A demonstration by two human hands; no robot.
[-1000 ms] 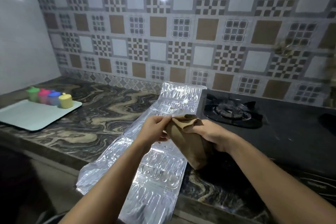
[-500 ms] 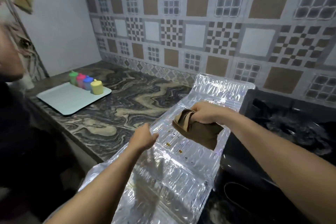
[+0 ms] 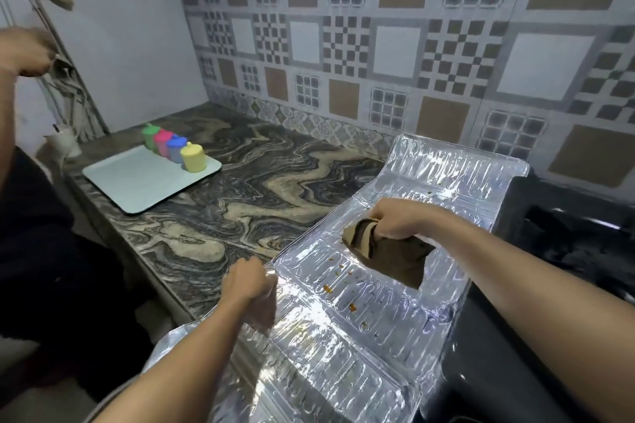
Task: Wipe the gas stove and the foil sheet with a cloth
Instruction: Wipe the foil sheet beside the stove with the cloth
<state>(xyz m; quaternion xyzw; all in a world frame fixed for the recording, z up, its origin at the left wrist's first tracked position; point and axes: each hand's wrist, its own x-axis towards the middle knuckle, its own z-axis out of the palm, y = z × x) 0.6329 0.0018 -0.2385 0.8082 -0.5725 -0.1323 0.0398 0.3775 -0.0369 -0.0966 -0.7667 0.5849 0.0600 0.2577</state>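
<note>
A long shiny foil sheet (image 3: 343,336) lies on the marble counter beside the black gas stove (image 3: 567,251), with small orange-brown crumbs on its middle. My right hand (image 3: 398,220) grips a bunched brown cloth (image 3: 391,257) over the upper part of the foil. The cloth hangs down from my fist and touches the foil. My left hand (image 3: 249,285) pinches the foil's left edge, fingers curled round it. Only the stove's left side shows, blurred.
A pale tray (image 3: 137,182) with several coloured lidded cups (image 3: 173,148) sits at the counter's back left. Another person's hand (image 3: 24,51) and dark clothing are at the far left. The tiled wall rises behind the foil and stove.
The view has swung left and closer. My left hand moved from the cloth to the foil's left edge and took hold of it. My right hand carried the cloth onto the foil.
</note>
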